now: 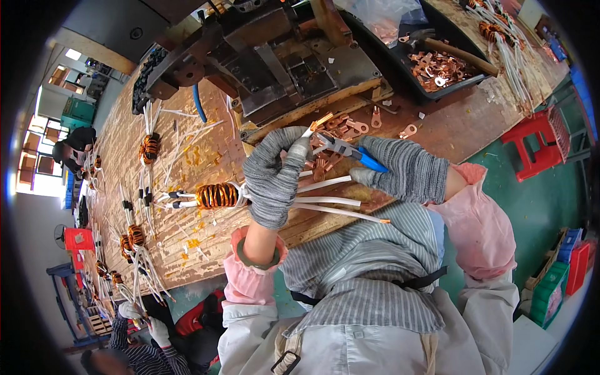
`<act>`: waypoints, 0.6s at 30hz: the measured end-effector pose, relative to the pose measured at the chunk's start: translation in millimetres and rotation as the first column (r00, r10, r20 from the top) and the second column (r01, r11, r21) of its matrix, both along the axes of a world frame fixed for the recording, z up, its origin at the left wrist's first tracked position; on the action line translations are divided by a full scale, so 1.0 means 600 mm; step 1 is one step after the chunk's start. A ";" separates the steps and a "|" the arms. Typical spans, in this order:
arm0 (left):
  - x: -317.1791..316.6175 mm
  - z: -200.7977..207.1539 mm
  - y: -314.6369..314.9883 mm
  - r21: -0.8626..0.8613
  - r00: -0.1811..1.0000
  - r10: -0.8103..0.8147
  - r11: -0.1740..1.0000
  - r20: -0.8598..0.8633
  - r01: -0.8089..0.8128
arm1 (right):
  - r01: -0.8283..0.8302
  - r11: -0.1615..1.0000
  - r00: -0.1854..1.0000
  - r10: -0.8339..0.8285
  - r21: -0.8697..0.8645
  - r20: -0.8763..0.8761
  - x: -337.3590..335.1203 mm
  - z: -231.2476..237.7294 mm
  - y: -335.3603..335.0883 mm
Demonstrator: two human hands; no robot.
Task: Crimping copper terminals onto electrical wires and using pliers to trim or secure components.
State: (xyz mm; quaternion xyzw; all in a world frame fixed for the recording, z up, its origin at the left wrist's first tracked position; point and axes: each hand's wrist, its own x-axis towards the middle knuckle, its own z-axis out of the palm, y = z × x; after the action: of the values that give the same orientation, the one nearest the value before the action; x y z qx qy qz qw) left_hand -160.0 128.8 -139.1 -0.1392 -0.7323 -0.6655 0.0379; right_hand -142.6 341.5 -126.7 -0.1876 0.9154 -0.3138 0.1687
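Note:
My left hand (pixel 275 175), in a grey knit glove, pinches a white-sleeved wire (pixel 307 132) whose bare copper strands (pixel 322 120) point up and right. My right hand (pixel 406 167), gloved alike, is closed round blue-handled pliers (pixel 342 147). Their jaws reach to just beside the wire's stripped end; whether they touch it I cannot tell. Left of my left hand lies a copper-wound coil (pixel 217 195). Several white sleeved leads (pixel 334 201) stick out to the right below my hands. Loose copper lugs (pixel 353 126) are heaped just beyond the pliers.
A dark metal press (pixel 287 69) stands on the worn wooden bench (pixel 206 234) ahead. Right of it, a black tray (pixel 431 94) holds copper lugs and a wooden-handled hammer (pixel 462 56). More coils (pixel 149 149) lie leftward. A co-worker (pixel 147 350) sits at lower left; a red stool (pixel 531 140) stands right.

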 end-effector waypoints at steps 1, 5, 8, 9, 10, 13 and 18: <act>0.000 -0.006 0.000 0.010 1.000 0.000 1.000 -0.023 0.000 | 0.016 1.000 1.000 -0.016 -0.014 0.017 0.000 0.000 0.000; -0.001 -0.001 0.003 -0.013 1.000 -0.007 1.000 -0.006 0.007 | 0.073 0.991 0.996 -0.068 -0.113 0.049 -0.002 -0.016 0.012; -0.005 0.002 0.000 -0.056 0.995 -0.090 0.994 0.034 0.091 | 0.119 0.989 0.993 -0.119 -0.088 0.004 -0.004 -0.024 0.014; -0.007 0.003 -0.001 -0.075 0.994 -0.103 0.992 0.028 0.105 | 0.137 0.989 0.990 -0.139 -0.057 -0.018 -0.004 -0.024 0.013; -0.009 0.003 -0.003 -0.096 0.993 -0.114 0.989 0.022 0.116 | 0.134 0.989 0.989 -0.137 -0.065 -0.049 -0.004 -0.026 0.012; -0.010 0.007 -0.005 -0.198 0.993 -0.117 0.974 -0.012 0.112 | 0.165 0.985 0.978 -0.171 -0.060 -0.116 -0.002 -0.024 0.004; -0.012 0.005 0.008 -0.222 1.000 -0.011 0.975 0.016 0.015 | 0.299 0.954 0.880 -0.283 -0.017 -0.382 0.016 -0.015 -0.022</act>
State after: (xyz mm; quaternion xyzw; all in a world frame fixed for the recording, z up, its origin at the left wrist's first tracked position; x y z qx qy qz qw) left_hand -167.1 133.4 -136.3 -0.1425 -0.8014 -0.5808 0.0125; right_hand -132.9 328.5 -135.7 -0.1017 0.9547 -0.2737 -0.0570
